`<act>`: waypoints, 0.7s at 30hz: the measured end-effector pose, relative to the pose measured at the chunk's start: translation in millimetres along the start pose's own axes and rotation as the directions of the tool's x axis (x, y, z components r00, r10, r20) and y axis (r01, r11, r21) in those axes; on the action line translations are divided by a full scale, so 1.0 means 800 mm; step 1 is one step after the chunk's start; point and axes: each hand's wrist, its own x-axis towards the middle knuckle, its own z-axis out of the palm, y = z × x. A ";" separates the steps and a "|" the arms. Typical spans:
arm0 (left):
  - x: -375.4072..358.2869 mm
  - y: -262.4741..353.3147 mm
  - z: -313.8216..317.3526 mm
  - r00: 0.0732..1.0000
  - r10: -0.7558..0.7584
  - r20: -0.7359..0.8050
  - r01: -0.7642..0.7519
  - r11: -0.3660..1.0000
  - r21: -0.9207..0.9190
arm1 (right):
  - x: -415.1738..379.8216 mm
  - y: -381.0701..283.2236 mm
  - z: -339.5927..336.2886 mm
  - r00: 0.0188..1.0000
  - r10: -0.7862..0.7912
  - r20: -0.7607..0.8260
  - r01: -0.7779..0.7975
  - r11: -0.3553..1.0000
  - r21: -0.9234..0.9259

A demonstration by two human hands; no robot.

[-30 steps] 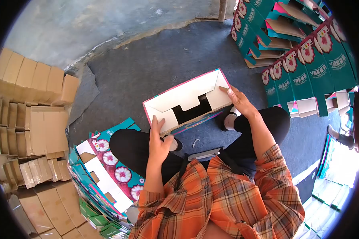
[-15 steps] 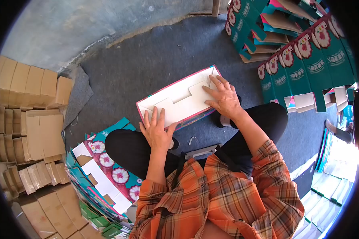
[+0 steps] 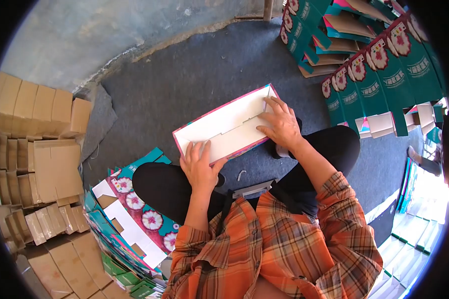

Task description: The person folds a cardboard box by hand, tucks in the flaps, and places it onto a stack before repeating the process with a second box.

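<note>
A long, partly folded carton (image 3: 219, 122) lies tilted between my knees, its white inside facing up and its rim reddish pink. My left hand (image 3: 198, 167) rests on the carton's near left corner, fingers spread and reaching inside. At the right end, my right hand (image 3: 283, 124) has its fingers apart, with the fingertips on the white inner flaps. Across the carton's bottom the flaps meet along a stepped seam.
Flat printed cartons (image 3: 134, 214) are piled beside my left knee. Brown boxes (image 3: 57, 169) are stacked at the far left. Green printed cartons (image 3: 384, 82) stand in rows at the upper right. A person's foot (image 3: 413, 154) shows at the right edge.
The white flaps inside the carton have gone down and now meet along a seam. Both hands have shifted slightly, with the fingers reaching deeper inside.
</note>
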 end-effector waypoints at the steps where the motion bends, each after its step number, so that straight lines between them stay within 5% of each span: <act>1: -0.001 -0.004 -0.001 0.997 -0.032 -0.076 0.018 0.984 -0.177 | 0.000 0.002 -0.003 0.998 0.019 -0.052 -0.015 0.997 0.072; 2: -0.001 -0.010 -0.001 0.987 -0.075 -0.143 0.020 0.936 -0.351 | 0.000 0.013 0.002 0.998 0.023 -0.060 -0.019 0.998 0.065; 4: 0.001 -0.036 0.010 0.944 -0.205 -0.259 0.059 0.876 -0.478 | 0.008 0.039 0.015 0.927 0.258 -0.272 -0.086 0.853 0.515; 5: 0.005 -0.051 0.019 0.889 -0.426 -0.168 0.193 0.681 -0.707 | 0.011 0.045 0.016 0.838 0.531 -0.125 -0.297 0.637 0.711; 6: 0.015 -0.060 0.020 0.801 -0.599 -0.020 0.285 0.409 -0.867 | 0.019 0.057 0.009 0.810 0.538 -0.232 -0.291 0.713 0.638; 7: 0.029 -0.063 0.009 0.751 -0.654 0.092 0.328 0.248 -0.912 | 0.027 0.063 0.003 0.755 0.640 -0.143 -0.361 0.589 0.723; 8: 0.040 -0.066 -0.004 0.696 -0.687 0.210 0.359 0.080 -0.930 | 0.031 0.067 -0.002 0.691 0.722 -0.041 -0.419 0.446 0.791; 9: 0.047 -0.083 0.008 0.674 -0.691 0.261 0.395 0.039 -0.918 | 0.032 0.074 -0.001 0.692 0.720 -0.053 -0.407 0.449 0.795; 10: 0.052 -0.089 0.017 0.682 -0.686 0.252 0.385 0.045 -0.922 | 0.029 0.087 0.011 0.654 0.746 0.122 -0.534 0.342 0.773; 11: 0.058 -0.095 0.026 0.645 -0.610 0.460 0.480 -0.145 -0.865 | 0.027 0.099 0.024 0.594 0.750 0.289 -0.650 0.236 0.723; 12: 0.065 -0.097 0.031 0.587 -0.490 0.645 0.570 -0.316 -0.759 | 0.023 0.117 0.043 0.618 0.682 0.391 -0.725 0.302 0.618; 14: 0.071 -0.088 0.030 0.596 -0.464 0.655 0.583 -0.311 -0.751 | 0.018 0.097 0.042 0.551 0.584 0.596 -0.755 0.046 0.654; 18: 0.070 -0.074 0.000 0.726 -0.401 0.559 0.478 -0.289 -0.829 | 0.019 0.084 0.007 0.718 0.426 0.550 -0.613 0.014 0.790; 20: 0.073 -0.060 -0.023 0.868 -0.448 0.213 0.123 -0.222 -0.967 | 0.023 0.079 -0.017 0.882 0.341 0.325 -0.329 -0.045 0.943; 21: 0.073 -0.074 -0.021 0.895 -0.425 0.134 0.024 -0.253 -0.967 | 0.025 0.077 -0.031 0.859 0.400 0.319 -0.259 -0.197 0.946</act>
